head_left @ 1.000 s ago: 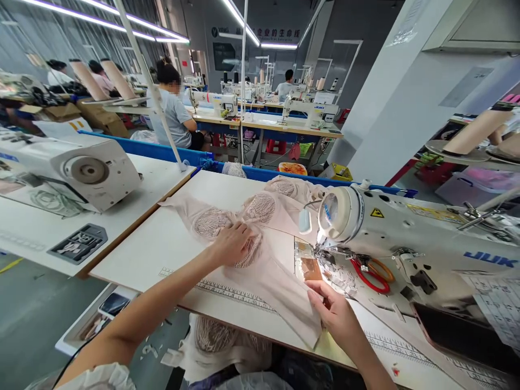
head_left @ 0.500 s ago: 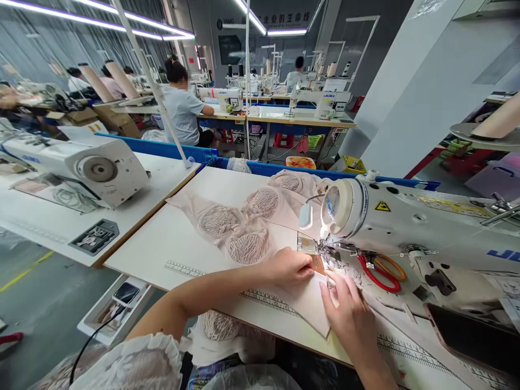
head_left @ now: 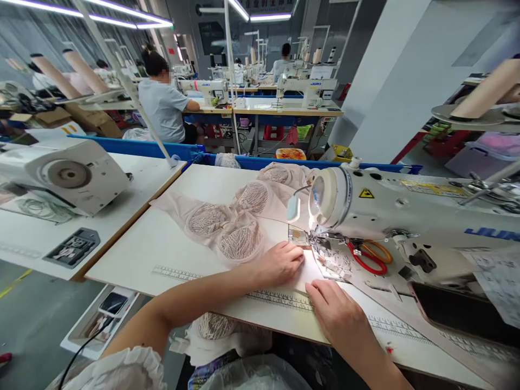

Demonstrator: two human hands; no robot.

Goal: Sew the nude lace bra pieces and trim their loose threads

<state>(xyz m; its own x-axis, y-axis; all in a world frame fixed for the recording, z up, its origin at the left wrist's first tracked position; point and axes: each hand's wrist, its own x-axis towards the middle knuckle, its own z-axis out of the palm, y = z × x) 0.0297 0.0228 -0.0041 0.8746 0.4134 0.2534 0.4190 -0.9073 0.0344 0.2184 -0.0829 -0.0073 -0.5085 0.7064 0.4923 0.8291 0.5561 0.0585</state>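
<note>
fabric [head_left: 227, 227]: thin, floppy, light, prob snags | left hand [head_left: 280, 264] flat on it by the machine [head_left: 406, 211], not gripping | right hand [head_left: 333, 309] flat too, fingertips at its near edge | hold by edges

- Left of my left hand [head_left: 280, 262], the bare table [head_left: 162, 254] gives open room.
- Ahead of it, heaped lace cloth [head_left: 227, 230] lies in the way.
- Just beyond my right hand [head_left: 335, 311], the sewing machine [head_left: 406, 216] blocks passage, with scissors [head_left: 368, 259] under its arm.
- Further right lies a phone [head_left: 455, 314].

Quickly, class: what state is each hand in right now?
Left hand: open, pressing flat on the pink fabric.
Right hand: open, palm down, fingertips at the same fabric's edge.
</note>
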